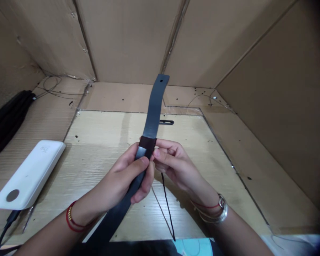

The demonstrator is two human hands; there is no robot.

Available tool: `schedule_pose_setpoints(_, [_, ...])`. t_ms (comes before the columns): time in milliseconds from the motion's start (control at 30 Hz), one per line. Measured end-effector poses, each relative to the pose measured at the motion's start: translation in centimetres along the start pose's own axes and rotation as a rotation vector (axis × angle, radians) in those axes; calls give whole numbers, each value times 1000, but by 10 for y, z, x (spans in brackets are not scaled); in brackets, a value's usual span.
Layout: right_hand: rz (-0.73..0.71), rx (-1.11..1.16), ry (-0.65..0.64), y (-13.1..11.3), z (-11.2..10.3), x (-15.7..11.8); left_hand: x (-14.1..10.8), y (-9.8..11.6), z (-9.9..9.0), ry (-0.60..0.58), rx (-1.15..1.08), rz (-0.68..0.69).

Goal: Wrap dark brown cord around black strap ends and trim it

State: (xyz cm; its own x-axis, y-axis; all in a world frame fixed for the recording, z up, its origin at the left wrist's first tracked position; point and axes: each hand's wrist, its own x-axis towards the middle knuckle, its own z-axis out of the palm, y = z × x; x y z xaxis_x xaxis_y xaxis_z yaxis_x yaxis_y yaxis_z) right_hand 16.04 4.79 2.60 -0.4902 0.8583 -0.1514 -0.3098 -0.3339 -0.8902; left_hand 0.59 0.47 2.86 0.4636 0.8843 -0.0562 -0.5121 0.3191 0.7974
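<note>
A long dark leather strap runs from the bottom of the head view up and away, with a small hole near its far end. Partway along, a dark brown band wraps around it. My left hand is closed around the strap just below the band, thumb on top. At the band's right edge, my right hand has thumb and forefinger pinched together; whatever lies between the fingertips is hidden. A dark cord hangs below the right hand and bends back up near the table's front edge.
A white power bank with a black cable lies at the left. Behind it is a black cloth bundle. A small black slotted tool lies beyond the hands. Cardboard walls enclose the table. Loose thin threads lie at the back left.
</note>
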Motion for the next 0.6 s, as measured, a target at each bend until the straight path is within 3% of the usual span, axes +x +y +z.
schedule_pose_setpoints(167, [-19,-123,30,-1,-4,0,6,0,-6,-84,-114,-2])
schedule_pose_setpoints(367, [21,-36,73,3,-3,2,11,-2,-10,-94,-183,46])
schedule_pose_setpoints(600, [91,2,-73,4,-4,0,8,-1,-10,-233,-270,-44])
